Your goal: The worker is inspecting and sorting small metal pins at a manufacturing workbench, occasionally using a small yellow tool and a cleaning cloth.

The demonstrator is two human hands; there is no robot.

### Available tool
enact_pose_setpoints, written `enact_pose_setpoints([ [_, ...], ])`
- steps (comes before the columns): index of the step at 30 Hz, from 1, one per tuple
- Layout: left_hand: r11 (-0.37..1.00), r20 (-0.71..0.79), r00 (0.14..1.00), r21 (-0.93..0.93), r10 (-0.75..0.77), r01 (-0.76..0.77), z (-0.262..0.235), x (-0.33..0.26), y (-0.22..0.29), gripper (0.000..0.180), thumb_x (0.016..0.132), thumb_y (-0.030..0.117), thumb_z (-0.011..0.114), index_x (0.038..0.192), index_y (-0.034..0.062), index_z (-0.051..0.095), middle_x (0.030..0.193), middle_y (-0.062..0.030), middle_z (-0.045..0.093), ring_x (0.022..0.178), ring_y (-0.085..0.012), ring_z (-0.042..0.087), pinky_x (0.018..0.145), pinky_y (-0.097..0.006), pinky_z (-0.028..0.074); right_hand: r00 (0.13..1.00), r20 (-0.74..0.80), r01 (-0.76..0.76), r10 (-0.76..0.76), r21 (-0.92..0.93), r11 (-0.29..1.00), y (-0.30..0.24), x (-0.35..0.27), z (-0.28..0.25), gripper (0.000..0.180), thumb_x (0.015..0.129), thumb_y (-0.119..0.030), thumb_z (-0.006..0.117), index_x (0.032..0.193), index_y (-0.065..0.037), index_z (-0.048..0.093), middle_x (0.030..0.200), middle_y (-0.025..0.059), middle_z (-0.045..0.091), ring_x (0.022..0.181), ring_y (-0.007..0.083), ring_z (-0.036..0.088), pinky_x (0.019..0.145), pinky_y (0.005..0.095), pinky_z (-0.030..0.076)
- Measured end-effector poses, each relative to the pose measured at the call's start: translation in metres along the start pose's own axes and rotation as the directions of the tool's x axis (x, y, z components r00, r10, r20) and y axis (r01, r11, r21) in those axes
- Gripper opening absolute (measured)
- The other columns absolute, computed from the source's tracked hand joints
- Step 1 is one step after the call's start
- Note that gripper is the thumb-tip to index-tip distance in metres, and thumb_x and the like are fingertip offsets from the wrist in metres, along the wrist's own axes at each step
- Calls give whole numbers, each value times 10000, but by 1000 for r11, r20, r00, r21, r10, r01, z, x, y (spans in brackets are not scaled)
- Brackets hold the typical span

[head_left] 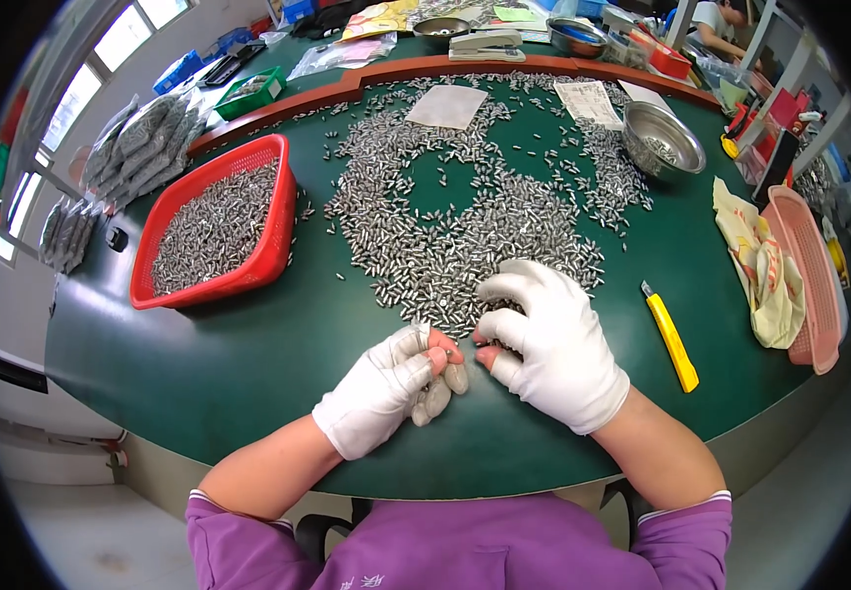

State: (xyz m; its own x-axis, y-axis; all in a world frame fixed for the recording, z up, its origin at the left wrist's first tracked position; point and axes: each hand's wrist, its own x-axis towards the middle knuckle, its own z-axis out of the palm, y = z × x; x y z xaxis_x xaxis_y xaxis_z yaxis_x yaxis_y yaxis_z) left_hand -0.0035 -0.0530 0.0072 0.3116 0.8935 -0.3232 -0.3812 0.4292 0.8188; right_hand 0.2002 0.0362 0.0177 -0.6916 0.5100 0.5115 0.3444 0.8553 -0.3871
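- White-gloved right hand (558,344): hides part of the heap of small, silvery metal pieces (445,265); anything within its curled fingers cannot be told.
- White-gloved left hand (381,393): whatever sits between its bare fingertips is too small to tell.
- Purple short-sleeved shirt (475,541): cut off by the lower edge.
- White-topped co-worker (709,24): cut off by the upper edge.

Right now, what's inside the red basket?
The red basket holds lots of small, shiny metal pieces. Only the top ones show; anything deeper, and the basket's bottom, is covered up.
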Motion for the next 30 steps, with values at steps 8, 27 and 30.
enact_pose_setpoints([
  [8, 1000, 28, 1000, -20, 4, -3, -2, 2, 1, 338, 973, 380, 599, 1113, 75, 556, 953, -65, 615, 665, -94, 506, 582, -217, 409, 1000, 24, 15, -13, -76, 997, 3, -4, 11, 176, 687, -143, 734, 822, -106, 628, 1090, 81, 593, 1120, 309, 542, 911, 451, 460],
  [27, 993, 41, 999, -118, 23, -18, 0, 1, -5, 204, 967, 243, 634, 1096, 96, 577, 937, -65, 620, 629, -81, 466, 583, -207, 377, 990, -49, -119, 130, 187, 975, -6, 0, 4, 117, 742, -146, 718, 847, -105, 684, 1055, 68, 633, 1019, 292, 589, 876, 421, 482],
  [30, 996, 41, 999, -94, 9, -6, 1, 0, -2, 206, 979, 260, 615, 1096, 95, 581, 938, -61, 618, 621, -86, 457, 582, -212, 380, 997, -11, -72, 72, -3, 997, -2, -1, -2, 130, 714, -157, 724, 815, -105, 661, 1028, 61, 614, 1023, 269, 578, 867, 418, 474],
])
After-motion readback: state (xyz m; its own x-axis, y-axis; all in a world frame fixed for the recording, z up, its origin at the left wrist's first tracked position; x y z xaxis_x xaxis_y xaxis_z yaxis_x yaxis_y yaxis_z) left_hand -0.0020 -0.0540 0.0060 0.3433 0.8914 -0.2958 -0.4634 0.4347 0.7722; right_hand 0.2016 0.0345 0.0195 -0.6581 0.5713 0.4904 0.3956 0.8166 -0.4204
